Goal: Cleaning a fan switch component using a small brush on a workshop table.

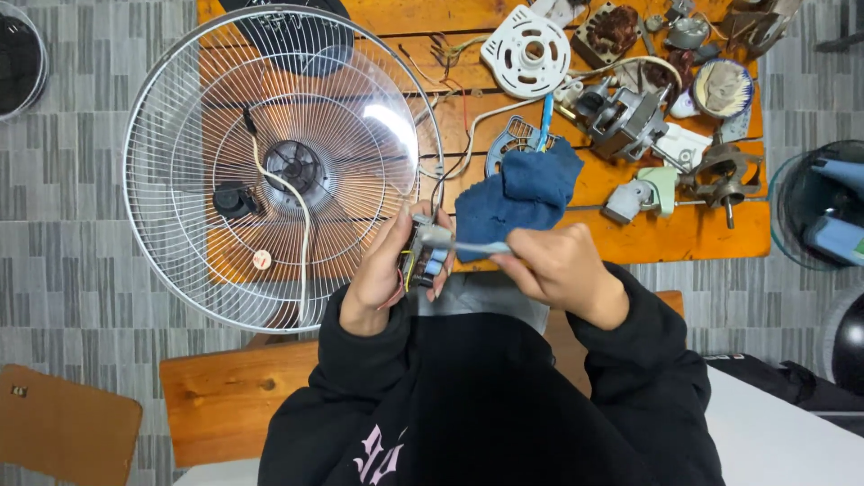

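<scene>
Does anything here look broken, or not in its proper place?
Yes. The fan guard lies flat on the wooden table, its motor parts scattered around. The left hand holds a small part with loose wires.

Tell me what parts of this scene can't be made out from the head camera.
- Small wired part: mostly hidden inside the left hand.
- Tool: handle covered by the right hand; its kind is unclear.
- Blue bin: cut off by the right edge.
</scene>
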